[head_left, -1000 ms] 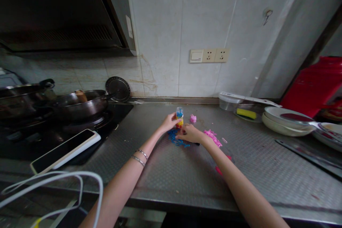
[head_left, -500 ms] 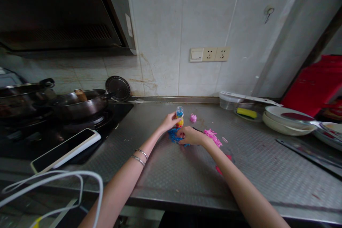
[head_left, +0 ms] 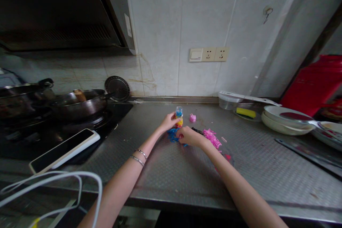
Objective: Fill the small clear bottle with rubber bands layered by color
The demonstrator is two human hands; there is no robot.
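Observation:
My left hand (head_left: 168,122) grips a small transparent bottle (head_left: 179,117) upright, with blue and yellow rubber bands showing inside. My right hand (head_left: 191,136) lies low over a loose heap of blue rubber bands (head_left: 172,135), its fingertips at the heap's right side. Part of the heap is hidden beneath those fingers, and I cannot tell whether they are pinching any bands. A tangle of pink rubber bands (head_left: 211,138) lies just right of my right hand. A small pink object (head_left: 192,117) sits beyond the bottle, and a thin black item (head_left: 197,130) lies by my right hand.
All this is on a steel counter (head_left: 171,171). To the left are a black hob (head_left: 117,112) with pans (head_left: 78,105) and a white-edged phone (head_left: 62,151). A white cable (head_left: 53,181) hangs near. Plates (head_left: 285,121), a sponge (head_left: 245,113) and a plastic box (head_left: 228,100) stand right.
My right hand has moved slightly toward me and now covers more of the blue bands. The black item shows more. My left hand and the bottle stay nearly still.

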